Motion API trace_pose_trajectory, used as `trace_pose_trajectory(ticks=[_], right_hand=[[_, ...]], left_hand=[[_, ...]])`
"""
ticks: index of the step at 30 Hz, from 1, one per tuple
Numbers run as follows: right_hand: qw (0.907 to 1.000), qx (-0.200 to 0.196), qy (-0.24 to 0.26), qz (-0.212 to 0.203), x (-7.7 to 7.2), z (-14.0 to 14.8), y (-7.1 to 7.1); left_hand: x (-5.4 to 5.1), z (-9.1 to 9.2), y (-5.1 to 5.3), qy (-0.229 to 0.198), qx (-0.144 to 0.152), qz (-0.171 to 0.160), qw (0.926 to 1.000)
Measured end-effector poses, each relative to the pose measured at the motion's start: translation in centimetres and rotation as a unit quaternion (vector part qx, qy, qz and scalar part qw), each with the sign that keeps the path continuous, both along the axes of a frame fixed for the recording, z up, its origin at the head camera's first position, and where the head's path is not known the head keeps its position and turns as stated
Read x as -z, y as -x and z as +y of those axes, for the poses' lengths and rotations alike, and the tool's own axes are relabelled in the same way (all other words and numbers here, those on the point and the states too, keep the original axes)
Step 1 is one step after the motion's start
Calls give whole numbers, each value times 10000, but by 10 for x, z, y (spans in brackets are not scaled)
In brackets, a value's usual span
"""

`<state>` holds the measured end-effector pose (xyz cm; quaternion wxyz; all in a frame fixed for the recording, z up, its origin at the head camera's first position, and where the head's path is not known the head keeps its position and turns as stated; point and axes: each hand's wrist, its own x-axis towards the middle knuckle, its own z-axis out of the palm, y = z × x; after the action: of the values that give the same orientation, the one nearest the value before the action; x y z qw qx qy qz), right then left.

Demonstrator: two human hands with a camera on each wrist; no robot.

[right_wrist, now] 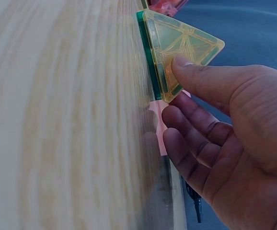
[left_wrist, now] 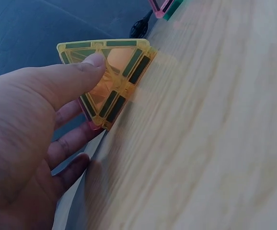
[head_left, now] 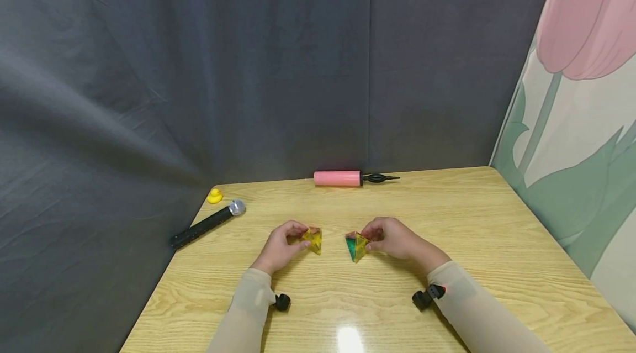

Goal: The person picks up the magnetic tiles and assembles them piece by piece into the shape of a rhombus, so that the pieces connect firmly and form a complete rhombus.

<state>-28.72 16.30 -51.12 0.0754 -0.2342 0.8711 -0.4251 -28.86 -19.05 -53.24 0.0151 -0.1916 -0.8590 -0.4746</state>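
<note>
My left hand (head_left: 279, 248) pinches a small pyramid of see-through magnetic tiles (head_left: 313, 240), with yellow and reddish sides, at the table's middle. In the left wrist view the thumb presses the yellow triangular face of this pyramid (left_wrist: 124, 55); the fingertips behind it are partly hidden. A short gap to the right, my right hand (head_left: 395, 238) pinches a second tile pyramid (head_left: 351, 247) with yellow, green and reddish sides. Its yellow triangle (right_wrist: 165, 33) lies under the thumb in the right wrist view, its green tile along the table side.
A pink hand pump (head_left: 338, 178) with a black nozzle lies at the table's back edge. To the left are a black microphone (head_left: 203, 230) with a silver head and a yellow rubber duck (head_left: 215, 196). Dark curtains (head_left: 288, 66) stand behind the wooden table (head_left: 318, 298).
</note>
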Motion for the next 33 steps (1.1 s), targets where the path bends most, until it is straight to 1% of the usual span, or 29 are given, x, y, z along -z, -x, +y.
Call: trace_pose_trajectory(ticks=[2, 9, 14, 17, 26, 33], right_hand=[[10000, 2, -6, -8, 0, 0, 0], [10000, -56, 48, -20, 2, 1, 1], [9999, -90, 72, -3, 2, 1, 1], [9999, -86, 57, 3, 2, 1, 1], [9997, -210, 110, 32, 0, 1, 0], [9996, -258, 30, 74, -2, 1, -1]], left_hand=[[-1, 2, -1, 9, 30, -45, 10000], [-4, 12, -7, 93, 164, 12, 9998], [-8, 19, -12, 120, 251, -7, 9996], [-9, 23, -14, 162, 260, -47, 9995], [-7, 35, -17, 173, 382, -155, 9990], [-2, 43, -18, 192, 479, -16, 9987]])
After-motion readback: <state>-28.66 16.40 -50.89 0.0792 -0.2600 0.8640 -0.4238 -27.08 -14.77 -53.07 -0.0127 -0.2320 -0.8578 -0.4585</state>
